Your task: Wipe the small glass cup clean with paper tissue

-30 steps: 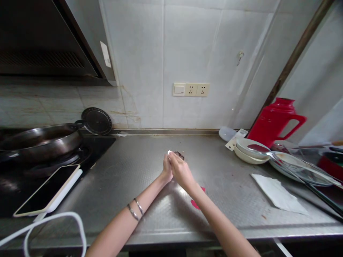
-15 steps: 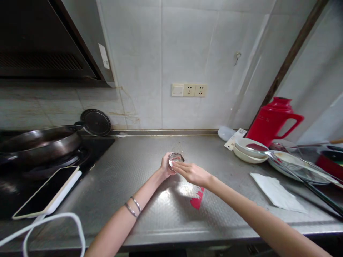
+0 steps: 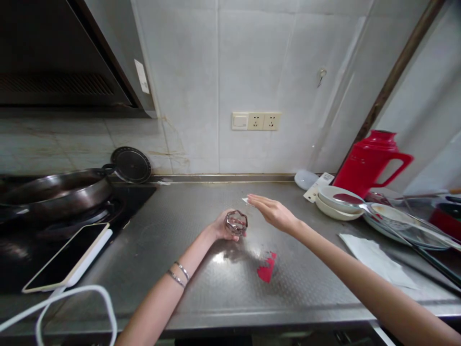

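Note:
My left hand [image 3: 225,227] is wrapped round a clear glass cup [image 3: 236,223], its faceted mouth facing up towards me above the counter. Beyond the cup and to its right, my right hand [image 3: 272,211] is held apart from it, fingers straight and pressed together. A small white scrap, like tissue [image 3: 245,200], pokes out at those fingertips; the rest of it is hidden by the hand. Torn red paper or film [image 3: 266,269] lies on the metal counter [image 3: 201,288], nearer to me than the cup.
On the left a pan [image 3: 57,197] sits on the stove, with a phone [image 3: 66,257] and white cable [image 3: 104,298] in front. At right stand a red thermos [image 3: 369,161], stacked bowls [image 3: 338,211], plates with utensils, and a folded white tissue [image 3: 374,259].
My right hand has lifted off the cup's mouth and moved up and to the right with the white scrap. My left hand keeps hold of the cup, which now sits slightly lower in view.

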A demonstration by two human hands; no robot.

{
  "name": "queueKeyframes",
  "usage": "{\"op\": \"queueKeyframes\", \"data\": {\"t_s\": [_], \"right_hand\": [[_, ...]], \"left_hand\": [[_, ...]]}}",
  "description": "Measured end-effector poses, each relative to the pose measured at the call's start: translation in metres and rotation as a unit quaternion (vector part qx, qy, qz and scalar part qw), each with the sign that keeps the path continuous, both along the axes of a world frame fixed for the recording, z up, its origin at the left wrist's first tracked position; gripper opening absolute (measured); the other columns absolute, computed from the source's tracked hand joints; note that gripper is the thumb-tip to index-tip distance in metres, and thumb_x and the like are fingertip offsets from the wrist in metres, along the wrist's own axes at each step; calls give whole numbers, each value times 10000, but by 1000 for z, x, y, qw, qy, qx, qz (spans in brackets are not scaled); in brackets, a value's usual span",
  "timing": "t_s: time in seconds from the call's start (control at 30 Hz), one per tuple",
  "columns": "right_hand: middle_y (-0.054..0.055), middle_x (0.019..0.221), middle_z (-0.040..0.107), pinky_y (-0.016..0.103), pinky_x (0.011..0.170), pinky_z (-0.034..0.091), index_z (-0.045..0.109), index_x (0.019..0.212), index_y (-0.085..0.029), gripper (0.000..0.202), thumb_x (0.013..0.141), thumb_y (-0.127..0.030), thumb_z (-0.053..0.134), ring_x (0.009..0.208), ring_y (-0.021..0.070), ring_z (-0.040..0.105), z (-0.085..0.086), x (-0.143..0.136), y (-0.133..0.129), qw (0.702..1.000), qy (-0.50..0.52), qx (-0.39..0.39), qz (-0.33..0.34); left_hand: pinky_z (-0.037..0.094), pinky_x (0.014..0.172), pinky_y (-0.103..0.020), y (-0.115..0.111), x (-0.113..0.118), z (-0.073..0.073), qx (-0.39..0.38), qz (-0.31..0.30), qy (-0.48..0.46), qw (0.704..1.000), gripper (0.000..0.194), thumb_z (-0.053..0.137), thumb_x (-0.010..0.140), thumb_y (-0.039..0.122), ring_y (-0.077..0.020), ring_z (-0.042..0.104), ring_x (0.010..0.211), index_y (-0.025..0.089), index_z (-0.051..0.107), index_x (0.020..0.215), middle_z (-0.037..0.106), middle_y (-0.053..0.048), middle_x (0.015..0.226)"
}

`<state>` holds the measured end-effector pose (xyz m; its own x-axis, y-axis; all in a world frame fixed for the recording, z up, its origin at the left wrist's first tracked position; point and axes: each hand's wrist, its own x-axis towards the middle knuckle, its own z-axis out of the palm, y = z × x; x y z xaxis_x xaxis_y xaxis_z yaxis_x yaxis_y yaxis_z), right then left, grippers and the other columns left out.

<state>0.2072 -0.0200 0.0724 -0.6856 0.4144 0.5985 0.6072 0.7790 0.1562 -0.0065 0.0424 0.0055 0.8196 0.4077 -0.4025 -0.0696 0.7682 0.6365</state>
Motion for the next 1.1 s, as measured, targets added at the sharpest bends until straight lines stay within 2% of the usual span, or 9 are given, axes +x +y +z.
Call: {"op": "queueKeyframes", "data": {"t_s": [0.07,0.13,0.3,0.43,0.63,0.77,0.83,0.9,1.1], "right_hand": [[176,1296,563,391,1009,476,475,1313,-90,446,895,-11,341,1286,208,450,5,-9,3,999,-18,7,30],[185,1282,572,383,1001,482,498,1288,-75,398,907,-54,382,1286,217,449,5,-22,3,995,-60,9,77],[213,1185,630,340,974,504,519,1234,-16,349,908,-89,420,1218,219,528,-7,-41,0,984,-119,-6,136],[207,1149,649,368,944,529,521,1215,-15,368,881,-62,374,1210,231,535,-9,-31,2,983,-130,3,130],[212,1101,666,384,938,531,595,1083,-28,318,884,-76,351,1185,248,556,-11,-13,0,986,-147,37,73],[229,1127,649,393,930,535,594,1094,-30,350,856,-41,339,1192,256,550,-27,-16,-6,991,-119,42,36],[237,1134,642,410,917,541,584,1116,-25,377,837,-23,330,1201,268,541,-37,-21,-10,995,-87,50,16],[243,1127,641,421,907,545,577,1121,-18,387,826,-13,328,1204,283,536,-46,-28,-14,997,-58,54,-12],[247,1140,628,421,903,544,510,1196,-21,447,785,16,339,1180,288,549,-70,-64,-26,991,29,2,-127]], "left_hand": [[217,300,-211,-5,0,3,54,-87,22,994,500,467,756,539,-215,563,431,99,630,928,676,-189,725],[166,289,-209,-9,1,6,87,-133,40,987,551,449,755,584,-201,532,392,104,642,946,676,-202,729],[114,276,-225,-14,4,9,85,-122,104,983,581,376,776,638,-180,476,341,130,647,851,653,-206,661],[153,265,-218,-13,1,13,93,-111,66,987,623,357,778,675,-199,541,382,119,630,843,665,-211,703],[234,276,-216,-12,5,11,140,-20,-3,990,564,403,783,600,-212,586,419,89,628,867,685,-195,732],[313,329,-240,-11,16,2,77,120,-40,989,474,421,782,553,-201,573,415,122,615,742,645,-115,587],[371,385,-259,-13,20,-1,48,194,-57,978,432,428,785,527,-186,563,424,139,604,712,616,-72,541],[392,423,-269,-15,23,-3,38,239,-66,968,422,424,792,513,-181,565,450,139,609,727,614,-61,552],[298,422,-221,-23,27,-8,19,373,-46,926,382,488,764,515,-116,486,421,152,606,777,584,-24,553]]}}
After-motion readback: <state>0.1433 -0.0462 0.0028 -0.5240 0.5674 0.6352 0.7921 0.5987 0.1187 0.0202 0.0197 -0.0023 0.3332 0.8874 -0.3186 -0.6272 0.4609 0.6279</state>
